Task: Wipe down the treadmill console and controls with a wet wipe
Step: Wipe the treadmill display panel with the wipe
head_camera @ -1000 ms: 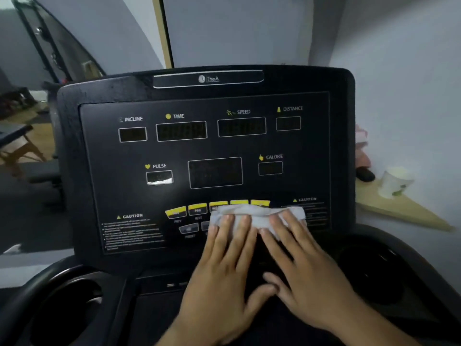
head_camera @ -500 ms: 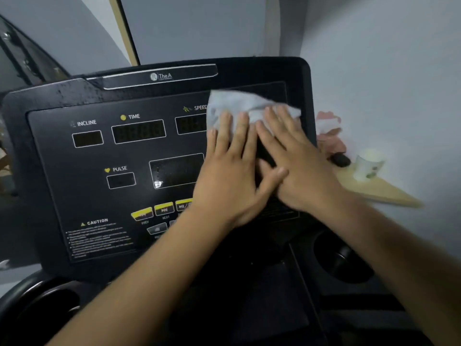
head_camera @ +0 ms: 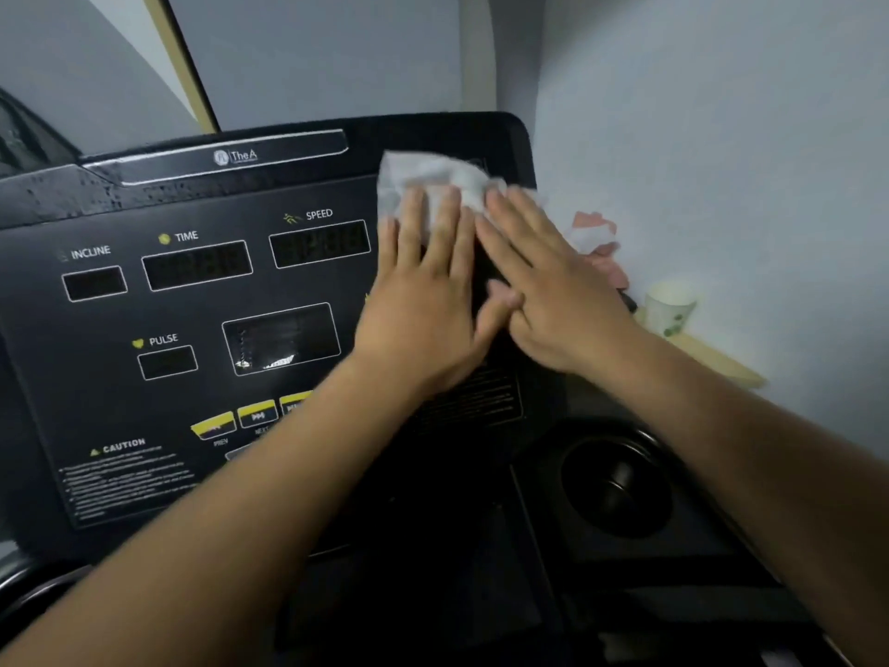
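Both hands have slid the wet wipe (head_camera: 435,178) a little higher since half a second ago, up to the top right corner of the treadmill console (head_camera: 202,300). One second ago the wipe was down low by the yellow buttons (head_camera: 235,418).

The wipe is white, thin and crumpled, with folds and bumps in it. Its top part sticks out past the fingertips, and its lower part is hidden under them.

The left hand (head_camera: 425,300) lies flat with its fingers spread out straight, pressing the wipe against the black panel. The right hand (head_camera: 548,291) lies flat just beside it and presses the right side of the wipe the same way. Neither hand is closed around the wipe; both are open and push on it with the fingers. The two thumbs touch in the middle.

The wipe sits to the right of the SPEED window (head_camera: 320,244). A round cup holder (head_camera: 615,483) is low on the right. A paper cup (head_camera: 668,305) stands on a wooden shelf (head_camera: 721,363) by the wall.
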Tool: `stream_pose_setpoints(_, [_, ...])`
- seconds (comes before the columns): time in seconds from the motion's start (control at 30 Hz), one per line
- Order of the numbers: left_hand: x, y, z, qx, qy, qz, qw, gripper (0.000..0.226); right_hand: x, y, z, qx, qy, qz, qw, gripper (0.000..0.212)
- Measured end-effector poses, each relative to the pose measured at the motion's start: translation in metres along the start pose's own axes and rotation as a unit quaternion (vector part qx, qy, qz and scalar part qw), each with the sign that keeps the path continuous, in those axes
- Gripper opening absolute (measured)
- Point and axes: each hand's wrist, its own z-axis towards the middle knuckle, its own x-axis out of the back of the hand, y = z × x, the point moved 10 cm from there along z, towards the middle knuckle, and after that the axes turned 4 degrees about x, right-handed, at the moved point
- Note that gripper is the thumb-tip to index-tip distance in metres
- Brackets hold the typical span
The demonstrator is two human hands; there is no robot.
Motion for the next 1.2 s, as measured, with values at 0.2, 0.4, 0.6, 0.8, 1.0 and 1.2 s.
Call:
stream_pose_setpoints(0.2, [0.008, 0.002, -0.001, 0.005, 0.000, -0.023, 1.000, 0.079, 0.008, -0.002, 0.003, -0.026, 0.024, 0.028, 0.999, 0.058])
stream_pose_setpoints(0.4, [-0.052, 0.049, -0.161, -0.070, -0.072, -0.043, 0.994, 0.082, -0.051, -0.066, -0.134, 0.016, -0.078, 0.058, 0.995, 0.059])
stream_pose_setpoints(0.6, [-0.007, 0.011, -0.058, 0.014, -0.013, -0.018, 1.000, 0.080, -0.015, -0.029, -0.026, 0.004, -0.032, 0.040, 0.999, 0.057])
stream_pose_setpoints(0.8, [0.043, -0.071, 0.016, 0.078, 0.014, 0.019, 0.997, 0.091, 0.026, -0.034, 0.090, 0.032, 0.010, 0.017, 0.999, 0.056])
stream_pose_setpoints(1.0, [0.065, -0.166, -0.039, 0.114, 0.065, -0.024, 0.991, 0.076, 0.009, -0.131, 0.130, 0.101, -0.018, -0.011, 0.995, 0.065])
stream_pose_setpoints(1.2, [0.086, -0.276, -0.098, 0.186, 0.091, -0.032, 0.978, 0.075, -0.023, -0.248, 0.181, 0.148, -0.028, -0.024, 0.988, 0.068])
